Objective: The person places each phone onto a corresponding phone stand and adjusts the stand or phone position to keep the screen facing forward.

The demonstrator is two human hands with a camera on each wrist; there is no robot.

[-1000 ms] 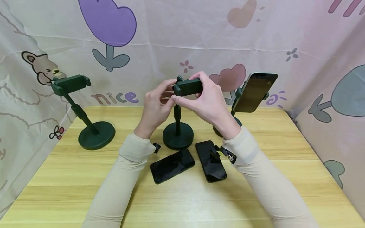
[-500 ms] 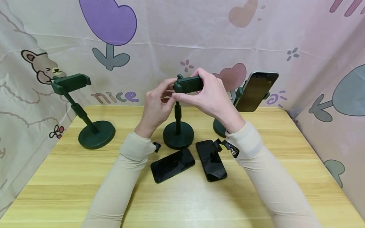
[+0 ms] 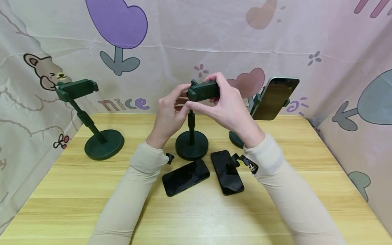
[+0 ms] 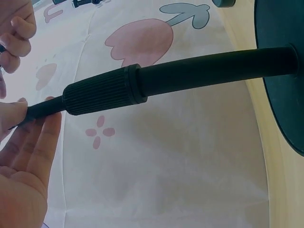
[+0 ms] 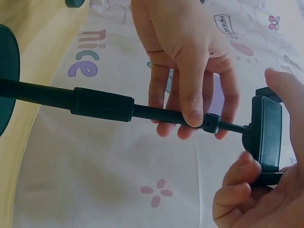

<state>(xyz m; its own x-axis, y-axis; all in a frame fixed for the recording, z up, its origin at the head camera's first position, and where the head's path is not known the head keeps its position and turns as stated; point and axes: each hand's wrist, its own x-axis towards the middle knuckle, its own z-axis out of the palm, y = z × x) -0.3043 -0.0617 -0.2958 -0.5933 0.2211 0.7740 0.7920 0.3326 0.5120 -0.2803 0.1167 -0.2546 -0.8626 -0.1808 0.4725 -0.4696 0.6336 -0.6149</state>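
A dark green phone stand stands upright mid-table, its round base flat on the wood and its pole rising to a phone clamp. My left hand pinches the thin upper pole just below the hinge; in the right wrist view, the left thumb and fingers lie on either side of it. My right hand grips the clamp by its ends, with thumb and fingers around it. No phone sits in this clamp. The ribbed collar shows plainly in the left wrist view.
Two black phones, one slanted and one more upright, lie before the stand. Another green stand with a bare clamp is at left. At right, a third stand holds a phone. A patterned cloth hangs behind.
The right hand and the clamp have shifted slightly right and the clamp's right end has tipped up a little. The left hand keeps its pinch on the pole; the phones stay put.
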